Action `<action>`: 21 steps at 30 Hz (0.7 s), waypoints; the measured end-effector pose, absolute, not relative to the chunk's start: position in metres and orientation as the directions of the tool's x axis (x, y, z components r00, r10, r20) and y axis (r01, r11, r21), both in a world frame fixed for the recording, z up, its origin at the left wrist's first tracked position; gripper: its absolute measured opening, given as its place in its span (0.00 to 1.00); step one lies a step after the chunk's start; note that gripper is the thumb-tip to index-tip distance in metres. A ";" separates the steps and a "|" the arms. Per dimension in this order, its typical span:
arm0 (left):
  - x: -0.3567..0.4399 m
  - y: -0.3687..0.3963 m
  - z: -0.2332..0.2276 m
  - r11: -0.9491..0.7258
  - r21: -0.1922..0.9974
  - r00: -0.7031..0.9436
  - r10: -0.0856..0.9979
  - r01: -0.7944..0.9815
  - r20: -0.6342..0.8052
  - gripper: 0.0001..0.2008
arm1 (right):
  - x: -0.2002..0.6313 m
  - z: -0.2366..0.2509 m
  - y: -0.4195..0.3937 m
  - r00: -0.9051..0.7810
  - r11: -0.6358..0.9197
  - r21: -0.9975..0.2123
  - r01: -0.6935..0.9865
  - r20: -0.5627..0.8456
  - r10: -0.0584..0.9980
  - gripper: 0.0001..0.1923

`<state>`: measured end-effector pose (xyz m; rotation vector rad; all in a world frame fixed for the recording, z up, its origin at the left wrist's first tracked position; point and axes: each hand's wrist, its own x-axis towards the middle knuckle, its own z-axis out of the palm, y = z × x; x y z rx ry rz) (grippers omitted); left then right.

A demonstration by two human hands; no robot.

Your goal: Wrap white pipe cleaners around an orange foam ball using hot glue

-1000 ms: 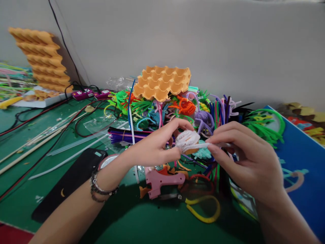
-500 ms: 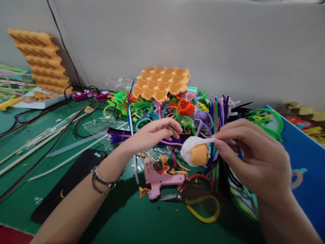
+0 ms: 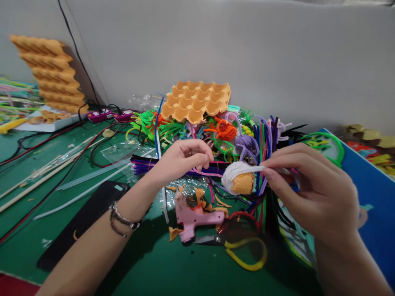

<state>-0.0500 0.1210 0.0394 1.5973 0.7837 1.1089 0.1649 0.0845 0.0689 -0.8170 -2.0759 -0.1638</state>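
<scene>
My right hand [image 3: 311, 189] pinches the end of a white pipe cleaner [image 3: 249, 168] between thumb and forefinger. The rest of the fuzzy white strand is wound around a small orange piece [image 3: 243, 183] that looks like egg-carton pulp, and this wrapped piece hangs in the air left of my fingertips. Nothing shows in my left hand [image 3: 188, 158]; its fingers are loosely bent, a short way left of the wrapped piece and apart from it. Below lie a pink glue gun [image 3: 197, 218] and scissors [image 3: 243, 253] with red and yellow handles.
Bundled pipe cleaners [image 3: 262, 144] are heaped behind the hands, an orange egg tray [image 3: 197, 98] on top. At left are a black phone-like case [image 3: 83, 222], wooden sticks [image 3: 46, 181] and cables near purple power sockets [image 3: 100, 116]. A blue board [image 3: 364, 176] lies at right.
My left hand has moved slightly left, its fingers curling in more. The wrapped piece has risen a little and turned, still hanging from my right hand's pinch.
</scene>
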 end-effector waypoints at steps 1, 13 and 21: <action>-0.050 0.121 0.039 -0.296 0.955 0.378 0.880 -0.036 0.287 0.04 | 0.165 0.069 0.084 -0.403 0.778 -0.179 0.602 0.774 0.489 0.07; -0.049 0.115 0.038 -0.401 0.898 0.433 0.787 -0.180 0.439 0.06 | 0.165 0.069 0.084 -0.406 0.785 -0.170 0.596 0.780 0.477 0.07; -0.050 0.118 0.038 -0.443 0.868 0.446 0.746 -0.223 0.496 0.04 | 0.164 0.069 0.085 -0.413 0.793 -0.182 0.581 0.773 0.481 0.06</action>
